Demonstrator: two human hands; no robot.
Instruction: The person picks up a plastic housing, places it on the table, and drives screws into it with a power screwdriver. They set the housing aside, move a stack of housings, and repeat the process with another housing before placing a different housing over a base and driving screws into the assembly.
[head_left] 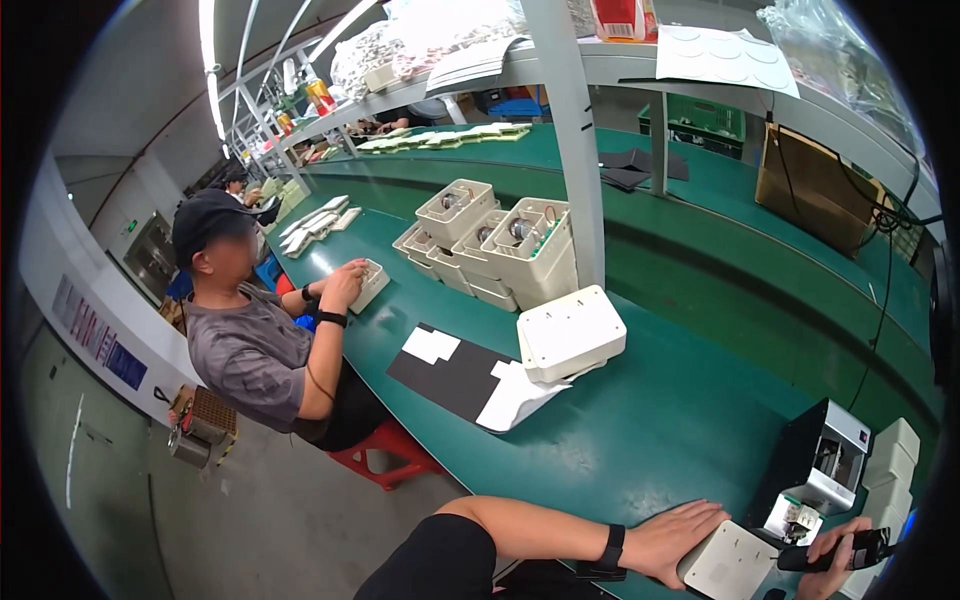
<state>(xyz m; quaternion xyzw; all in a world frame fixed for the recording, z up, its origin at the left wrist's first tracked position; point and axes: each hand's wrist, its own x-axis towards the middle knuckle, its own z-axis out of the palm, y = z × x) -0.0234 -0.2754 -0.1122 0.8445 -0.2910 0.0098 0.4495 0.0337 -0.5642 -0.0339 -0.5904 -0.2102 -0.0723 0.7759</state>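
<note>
A cream plastic housing (728, 562) with small holes in its face lies near the front edge of the green bench. My left hand (675, 540) rests against its left side, fingers stretched out along the far edge. In my right hand (845, 565), fingers wrapped round it, is a black electric screwdriver (868, 548). Its working end points left, towards the housing's right edge; whether it touches cannot be made out. Just beyond stands a black and silver screw feeder (838, 455), with a small lit metal part at its front.
Stacked cream housings (890, 465) stand right of the feeder. Further left lie white covers (575, 335), a black mat (450, 375) and cream boxes (500, 240) with parts inside. A co-worker (250, 320) sits at the left, handling a box. A shelf post (570, 150) rises behind.
</note>
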